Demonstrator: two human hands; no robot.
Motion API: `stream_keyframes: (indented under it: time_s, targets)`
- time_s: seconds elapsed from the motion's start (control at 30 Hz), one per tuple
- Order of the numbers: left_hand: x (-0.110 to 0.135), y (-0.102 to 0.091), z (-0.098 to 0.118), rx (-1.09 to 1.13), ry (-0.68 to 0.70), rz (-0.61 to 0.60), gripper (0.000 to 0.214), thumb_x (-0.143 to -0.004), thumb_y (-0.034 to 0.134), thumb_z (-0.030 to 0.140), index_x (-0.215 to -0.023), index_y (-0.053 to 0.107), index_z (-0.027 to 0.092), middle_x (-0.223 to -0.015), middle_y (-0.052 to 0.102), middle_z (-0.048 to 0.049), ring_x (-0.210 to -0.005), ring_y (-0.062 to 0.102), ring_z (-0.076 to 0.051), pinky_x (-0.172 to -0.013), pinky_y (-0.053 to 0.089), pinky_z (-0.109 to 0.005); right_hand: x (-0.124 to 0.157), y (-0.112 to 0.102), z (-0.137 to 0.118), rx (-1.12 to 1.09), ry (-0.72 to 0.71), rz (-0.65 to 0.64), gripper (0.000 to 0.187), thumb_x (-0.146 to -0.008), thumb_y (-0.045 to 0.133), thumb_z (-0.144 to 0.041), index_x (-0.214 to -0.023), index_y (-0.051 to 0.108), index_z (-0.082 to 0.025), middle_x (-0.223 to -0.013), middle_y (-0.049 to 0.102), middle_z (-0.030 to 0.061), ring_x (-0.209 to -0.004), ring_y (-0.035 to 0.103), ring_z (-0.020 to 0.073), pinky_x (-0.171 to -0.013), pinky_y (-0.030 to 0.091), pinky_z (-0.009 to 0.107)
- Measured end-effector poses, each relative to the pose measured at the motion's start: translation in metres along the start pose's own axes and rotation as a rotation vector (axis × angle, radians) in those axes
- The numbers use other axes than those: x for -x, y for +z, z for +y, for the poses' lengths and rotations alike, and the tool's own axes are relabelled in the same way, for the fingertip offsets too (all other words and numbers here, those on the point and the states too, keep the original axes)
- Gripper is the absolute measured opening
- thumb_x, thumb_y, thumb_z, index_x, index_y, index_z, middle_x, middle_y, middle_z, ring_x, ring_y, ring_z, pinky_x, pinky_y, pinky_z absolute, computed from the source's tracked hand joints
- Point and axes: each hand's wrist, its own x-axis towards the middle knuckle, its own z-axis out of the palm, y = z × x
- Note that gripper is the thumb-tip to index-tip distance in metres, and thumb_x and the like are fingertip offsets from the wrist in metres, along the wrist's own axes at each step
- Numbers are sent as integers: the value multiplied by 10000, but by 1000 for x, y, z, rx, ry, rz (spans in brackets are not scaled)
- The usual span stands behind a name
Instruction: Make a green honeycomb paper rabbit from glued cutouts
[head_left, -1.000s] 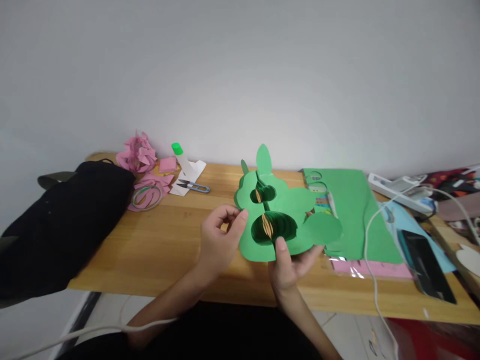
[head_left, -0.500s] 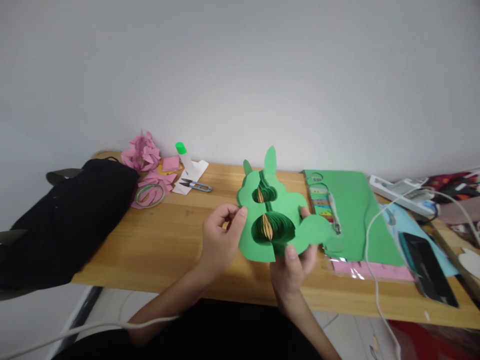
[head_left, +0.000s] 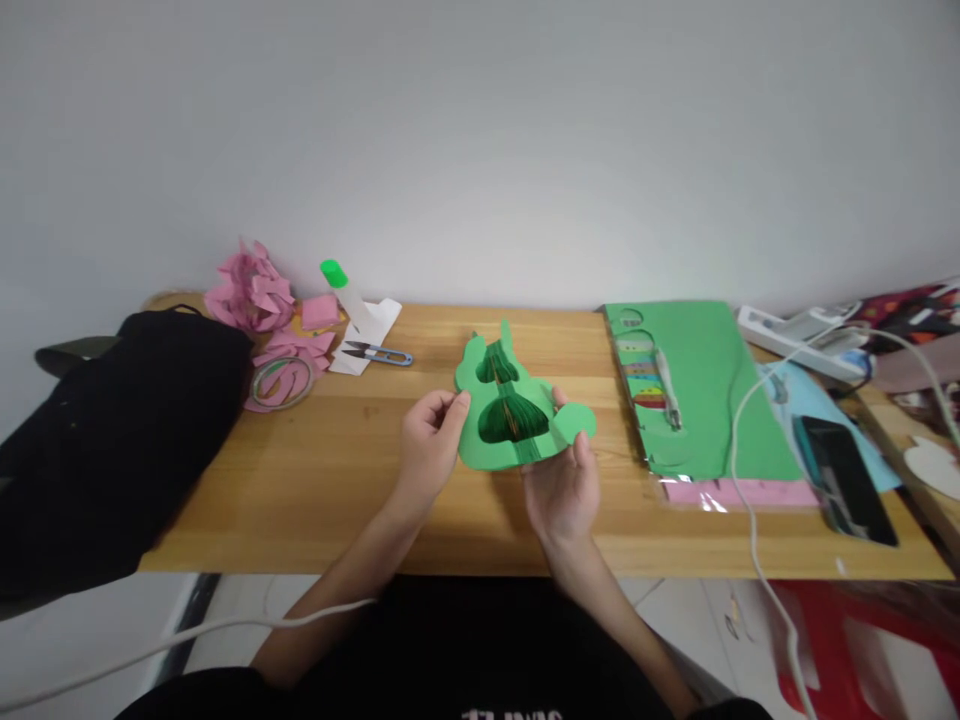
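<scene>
I hold a green paper rabbit cutout (head_left: 517, 420) over the middle of the wooden table (head_left: 337, 480). It has two dark green honeycomb-like folded paper balls set in its openings. My left hand (head_left: 429, 448) pinches its left edge between thumb and fingers. Under its right side, my right hand (head_left: 564, 485) cups the paper with the thumb on the round tail. The cutout is tilted back, nearly flat.
A black bag (head_left: 97, 430) covers the table's left end. Pink paper scraps (head_left: 251, 290), a tape roll (head_left: 281, 380), a green-capped glue bottle (head_left: 341, 290) and small snips (head_left: 379, 352) lie at back left. Green paper sheets (head_left: 705, 390), a phone (head_left: 844, 475), a power strip (head_left: 795, 335) and a white cable (head_left: 742, 470) sit right.
The cutout was upright facing me and has tipped back toward flat and lower. My right hand shifted from the bottom edge to beneath its right side. The view has tilted down slightly.
</scene>
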Motion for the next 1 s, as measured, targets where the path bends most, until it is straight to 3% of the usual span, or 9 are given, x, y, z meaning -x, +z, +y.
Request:
stream_keyframes:
  time_s: [0.17, 0.3, 0.47, 0.63, 0.83, 1.0]
  targets:
    - [0, -1, 2, -27, 28, -5, 324, -747, 617, 415, -563, 482, 185, -536, 410, 47, -518, 361, -86, -494, 328, -208, -2, 0, 2, 2, -73, 46, 504, -702, 714, -512, -1158, 652, -307, -1166, 703, 19, -1147, 613, 249, -1094, 350, 532]
    - [2, -1, 6, -45, 49, -3, 308, -759, 611, 405, -575, 499, 185, -536, 419, 48, -510, 371, -85, -491, 334, -206, -3, -3, 3, 14, -44, 83, 469, -618, 775, -466, -1034, 709, -260, -1026, 748, 32, -1104, 628, 267, -1113, 313, 542]
    - [3, -1, 5, -54, 79, -21, 302, -777, 601, 402, -590, 506, 185, -538, 443, 47, -511, 385, -86, -496, 348, -208, -5, -4, 2, 35, 73, -13, 371, -668, 701, -495, -903, 757, -214, -1042, 753, 67, -1155, 604, 286, -1137, 293, 521]
    - [4, -1, 4, -87, 93, -25, 297, -784, 597, 410, -605, 521, 185, -545, 469, 42, -519, 407, -90, -497, 357, -209, -9, -6, 3, -36, 169, 14, 283, -698, 684, -421, -912, 749, -248, -994, 761, 25, -1032, 652, 231, -1103, 364, 478]
    - [5, 0, 5, -83, 122, -35, 285, -796, 594, 407, -626, 541, 184, -559, 494, 40, -525, 428, -93, -511, 377, -213, -14, -14, 9, -157, 474, 46, 129, -726, 664, -326, -745, 714, -209, -783, 758, 1, -773, 682, 182, -889, 534, 373]
    - [5, 1, 5, -56, 105, -28, 311, -788, 613, 441, -633, 545, 180, -571, 493, 35, -538, 440, -95, -519, 390, -210, -15, -15, 11, -193, 613, -12, 146, -775, 633, -315, -817, 703, -194, -841, 770, 24, -802, 695, 203, -850, 553, 417]
